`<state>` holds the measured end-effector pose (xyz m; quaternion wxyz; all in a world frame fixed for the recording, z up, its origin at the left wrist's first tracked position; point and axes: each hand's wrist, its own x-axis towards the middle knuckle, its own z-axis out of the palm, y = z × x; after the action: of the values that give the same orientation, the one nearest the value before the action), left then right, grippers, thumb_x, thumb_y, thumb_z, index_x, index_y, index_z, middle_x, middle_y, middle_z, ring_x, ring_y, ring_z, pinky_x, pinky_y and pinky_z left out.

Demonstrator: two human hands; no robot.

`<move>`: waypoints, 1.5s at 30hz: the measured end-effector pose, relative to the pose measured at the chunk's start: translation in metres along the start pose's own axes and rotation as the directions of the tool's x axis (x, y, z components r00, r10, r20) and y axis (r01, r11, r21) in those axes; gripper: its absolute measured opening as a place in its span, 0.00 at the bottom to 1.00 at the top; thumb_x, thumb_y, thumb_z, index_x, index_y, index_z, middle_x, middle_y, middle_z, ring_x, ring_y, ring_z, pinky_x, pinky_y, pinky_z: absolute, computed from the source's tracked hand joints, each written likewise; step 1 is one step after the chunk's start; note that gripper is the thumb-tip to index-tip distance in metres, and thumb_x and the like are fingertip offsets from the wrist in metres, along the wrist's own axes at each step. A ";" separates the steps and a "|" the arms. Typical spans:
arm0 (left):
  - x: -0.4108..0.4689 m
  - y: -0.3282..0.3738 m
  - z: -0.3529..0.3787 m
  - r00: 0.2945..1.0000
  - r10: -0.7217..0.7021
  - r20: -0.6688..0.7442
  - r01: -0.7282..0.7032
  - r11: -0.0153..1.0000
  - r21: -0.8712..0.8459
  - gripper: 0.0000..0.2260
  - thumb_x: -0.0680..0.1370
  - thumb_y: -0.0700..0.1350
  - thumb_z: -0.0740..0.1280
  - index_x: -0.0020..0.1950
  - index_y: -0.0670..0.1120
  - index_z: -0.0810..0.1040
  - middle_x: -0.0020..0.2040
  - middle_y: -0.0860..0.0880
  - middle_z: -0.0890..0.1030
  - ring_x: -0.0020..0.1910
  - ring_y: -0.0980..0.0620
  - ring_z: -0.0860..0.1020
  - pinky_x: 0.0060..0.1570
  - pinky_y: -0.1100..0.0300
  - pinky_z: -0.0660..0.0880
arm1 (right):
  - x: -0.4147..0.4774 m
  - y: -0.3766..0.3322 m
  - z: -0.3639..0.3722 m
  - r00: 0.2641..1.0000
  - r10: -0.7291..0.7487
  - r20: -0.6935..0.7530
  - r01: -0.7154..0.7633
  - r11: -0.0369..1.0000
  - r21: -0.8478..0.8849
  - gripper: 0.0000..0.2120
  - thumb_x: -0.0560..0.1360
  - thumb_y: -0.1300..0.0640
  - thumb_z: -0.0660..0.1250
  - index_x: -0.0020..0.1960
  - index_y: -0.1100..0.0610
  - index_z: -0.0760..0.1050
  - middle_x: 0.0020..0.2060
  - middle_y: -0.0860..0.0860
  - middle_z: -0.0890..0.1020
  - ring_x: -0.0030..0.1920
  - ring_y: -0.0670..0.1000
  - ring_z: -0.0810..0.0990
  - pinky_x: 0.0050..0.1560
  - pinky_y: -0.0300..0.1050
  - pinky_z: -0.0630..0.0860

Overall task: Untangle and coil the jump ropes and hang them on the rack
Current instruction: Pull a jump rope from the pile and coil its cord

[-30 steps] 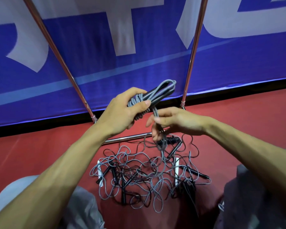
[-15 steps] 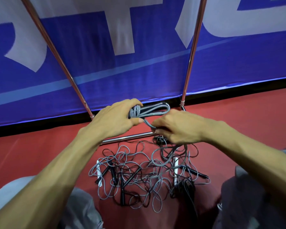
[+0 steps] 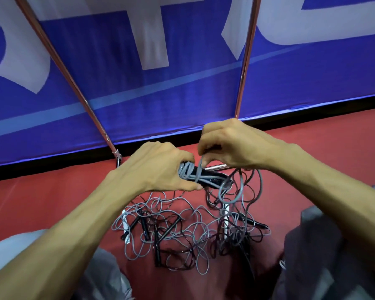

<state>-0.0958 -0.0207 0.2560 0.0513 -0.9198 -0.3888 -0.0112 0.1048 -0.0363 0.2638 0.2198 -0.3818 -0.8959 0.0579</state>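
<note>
My left hand point(image 3: 158, 169) grips a coiled grey jump rope point(image 3: 187, 171) wound round its black handles point(image 3: 210, 180), held level above the floor. Just to its right, my right hand point(image 3: 232, 146) pinches the grey cord where it rises off the bundle. From there a loose loop of the same cord point(image 3: 227, 191) hangs down. Below both hands lies a tangled pile of grey and dark jump ropes point(image 3: 182, 228) with several black handles, spread on the red floor. The rack's copper-coloured poles point(image 3: 61, 61) rise behind, and its low crossbar point(image 3: 214, 167) passes under my right hand.
A blue banner point(image 3: 182, 72) with white lettering stands close behind the rack. The rack's right pole point(image 3: 246, 61) goes up almost vertically. Red floor point(image 3: 41, 202) stretches left and right of the pile. My knees in grey trousers point(image 3: 333, 245) frame the pile at the bottom.
The coiled bundle came down from chest height to just above the pile and now lies level. My right hand moved up and right, drawing the cord over the bundle.
</note>
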 end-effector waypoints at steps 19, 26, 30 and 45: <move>-0.007 -0.012 -0.022 0.960 -0.262 -0.094 0.010 0.370 -0.929 0.24 0.71 0.48 0.67 0.63 0.70 0.73 0.29 0.43 0.74 0.21 0.49 0.66 0.22 0.64 0.66 | 0.004 0.019 0.031 0.898 0.328 0.294 -0.430 0.798 0.422 0.06 0.79 0.58 0.64 0.45 0.56 0.79 0.34 0.52 0.80 0.33 0.48 0.82 0.37 0.40 0.78; 0.002 -0.028 -0.014 0.805 -0.591 -0.044 0.162 0.291 -0.943 0.04 0.79 0.48 0.66 0.52 0.52 0.77 0.33 0.41 0.76 0.18 0.49 0.68 0.20 0.63 0.64 | 0.004 0.014 0.049 0.851 0.406 0.333 -0.520 0.741 0.424 0.05 0.75 0.59 0.69 0.44 0.61 0.77 0.30 0.48 0.79 0.31 0.45 0.76 0.35 0.39 0.73; 0.003 -0.043 -0.003 0.741 -0.658 -0.132 0.327 0.526 -0.785 0.09 0.76 0.56 0.66 0.53 0.55 0.74 0.35 0.49 0.79 0.32 0.45 0.76 0.33 0.55 0.72 | 0.005 0.008 0.045 0.838 0.445 0.316 -0.545 0.655 0.523 0.06 0.71 0.66 0.72 0.47 0.61 0.78 0.34 0.52 0.77 0.29 0.44 0.74 0.33 0.37 0.72; 0.001 -0.040 0.012 0.933 -0.360 0.000 0.358 0.928 -0.101 0.17 0.76 0.53 0.67 0.63 0.58 0.68 0.50 0.50 0.73 0.49 0.41 0.77 0.43 0.56 0.65 | 0.003 -0.009 0.018 0.993 0.077 0.087 -0.072 0.996 -0.059 0.11 0.77 0.51 0.63 0.49 0.55 0.81 0.37 0.50 0.83 0.38 0.51 0.80 0.40 0.47 0.75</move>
<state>-0.1239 0.0088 0.2477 0.0061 -0.8344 -0.5490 -0.0481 0.0887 -0.0392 0.2513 0.1667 -0.4181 -0.8911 0.0580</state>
